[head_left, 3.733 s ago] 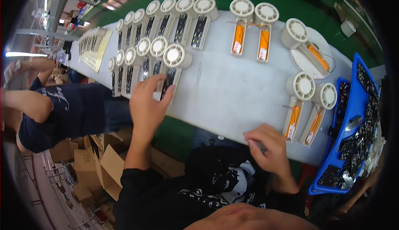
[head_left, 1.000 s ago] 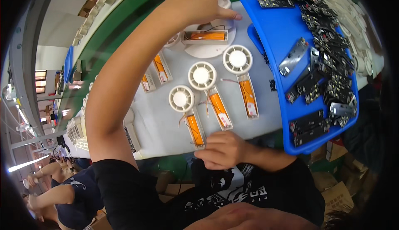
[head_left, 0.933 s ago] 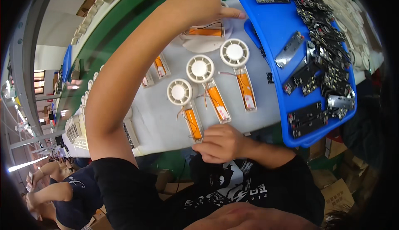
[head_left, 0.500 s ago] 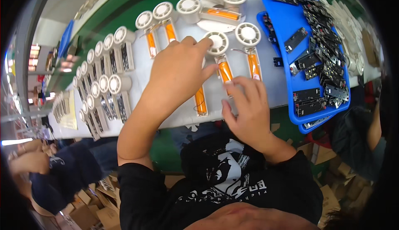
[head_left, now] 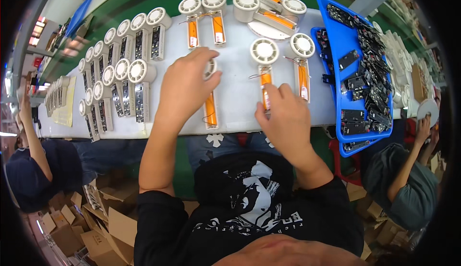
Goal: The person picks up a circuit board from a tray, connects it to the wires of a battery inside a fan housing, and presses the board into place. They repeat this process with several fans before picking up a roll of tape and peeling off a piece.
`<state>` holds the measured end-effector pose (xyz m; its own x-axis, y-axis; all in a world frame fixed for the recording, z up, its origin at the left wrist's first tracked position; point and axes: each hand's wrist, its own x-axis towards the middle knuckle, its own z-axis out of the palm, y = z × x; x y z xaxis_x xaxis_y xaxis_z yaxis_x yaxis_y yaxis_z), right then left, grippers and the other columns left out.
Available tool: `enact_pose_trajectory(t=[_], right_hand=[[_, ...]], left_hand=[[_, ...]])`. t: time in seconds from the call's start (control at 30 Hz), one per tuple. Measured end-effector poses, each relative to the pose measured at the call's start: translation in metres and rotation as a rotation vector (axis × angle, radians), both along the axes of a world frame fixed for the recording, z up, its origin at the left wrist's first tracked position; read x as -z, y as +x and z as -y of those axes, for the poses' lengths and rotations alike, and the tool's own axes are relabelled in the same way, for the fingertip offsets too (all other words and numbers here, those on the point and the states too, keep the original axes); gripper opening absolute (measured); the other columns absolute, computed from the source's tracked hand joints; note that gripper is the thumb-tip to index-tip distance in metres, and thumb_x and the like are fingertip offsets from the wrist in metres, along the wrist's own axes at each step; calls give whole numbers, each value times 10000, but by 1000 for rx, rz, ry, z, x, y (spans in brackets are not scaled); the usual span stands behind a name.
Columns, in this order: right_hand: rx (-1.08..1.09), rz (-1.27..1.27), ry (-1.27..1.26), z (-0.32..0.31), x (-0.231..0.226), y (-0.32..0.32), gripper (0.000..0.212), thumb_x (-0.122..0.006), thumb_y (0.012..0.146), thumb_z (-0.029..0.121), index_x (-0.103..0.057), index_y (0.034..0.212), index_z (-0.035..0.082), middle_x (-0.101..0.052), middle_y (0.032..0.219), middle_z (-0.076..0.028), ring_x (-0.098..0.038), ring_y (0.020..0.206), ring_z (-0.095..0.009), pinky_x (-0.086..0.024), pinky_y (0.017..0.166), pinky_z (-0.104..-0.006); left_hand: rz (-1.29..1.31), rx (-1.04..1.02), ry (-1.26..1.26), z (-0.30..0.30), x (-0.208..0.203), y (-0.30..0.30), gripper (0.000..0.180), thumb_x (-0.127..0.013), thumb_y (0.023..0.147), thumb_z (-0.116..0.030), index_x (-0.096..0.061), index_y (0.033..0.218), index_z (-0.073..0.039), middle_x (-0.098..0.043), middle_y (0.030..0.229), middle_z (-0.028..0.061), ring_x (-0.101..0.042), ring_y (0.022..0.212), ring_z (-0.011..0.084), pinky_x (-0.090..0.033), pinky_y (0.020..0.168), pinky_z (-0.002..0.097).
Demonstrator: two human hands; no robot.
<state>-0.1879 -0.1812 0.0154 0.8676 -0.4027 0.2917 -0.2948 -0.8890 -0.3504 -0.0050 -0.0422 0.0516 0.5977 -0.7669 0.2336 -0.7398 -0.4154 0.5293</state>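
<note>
My left hand (head_left: 185,86) is curled round the round head of a white handheld fan (head_left: 211,110), covering most of that head. Its open handle lies toward me and shows an orange battery and a thin wire. My right hand (head_left: 289,124) has thumb and fingers closed about the lower end of another open-handled fan (head_left: 264,51). That fan lies face up with its orange battery exposed; its handle's tip is hidden by my fingers. Just right of it is a similar fan (head_left: 302,45), untouched.
More battery-fitted fans (head_left: 190,5) lie along the far side. Rows of fans with black circuit boards (head_left: 139,71) fill the left. A blue tray (head_left: 339,117) of black boards stands at right. Co-workers sit either side, one (head_left: 401,184) holding a white disc. Cardboard boxes (head_left: 120,225) lie below.
The view has shifted. My left hand has moved left with its fan, away from the fan at my right hand. My right fingers have closed in on that other fan's handle.
</note>
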Motion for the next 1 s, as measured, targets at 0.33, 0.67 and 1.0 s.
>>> enact_pose_trajectory(t=[0.33,0.67,1.0], right_hand=[[-65,-1,273,-11,7,3,393,-744,851,187,-596,1197,75,-597,954,-132,-648,681,-343,-537,614,-443],[-137,-5,251,-14,24,-7,464,-763,822,212,-599,1234,78,-692,839,-125,-673,691,-328,-523,602,-440],[-301,117,154,-31,27,-16,492,-756,804,238,-591,1235,68,-625,724,-65,-608,548,-255,-475,582,-364]], left_hand=[[205,25,17,-9,17,15,415,-770,817,-57,-700,1226,-65,-675,1336,160,-662,1164,358,-554,943,387],[150,236,-158,14,-33,23,416,-732,783,32,-699,1185,-66,-648,1372,137,-651,1138,323,-560,867,381],[325,921,7,106,-41,30,332,-669,727,120,-700,1013,-45,-677,1244,82,-613,1207,296,-549,941,396]])
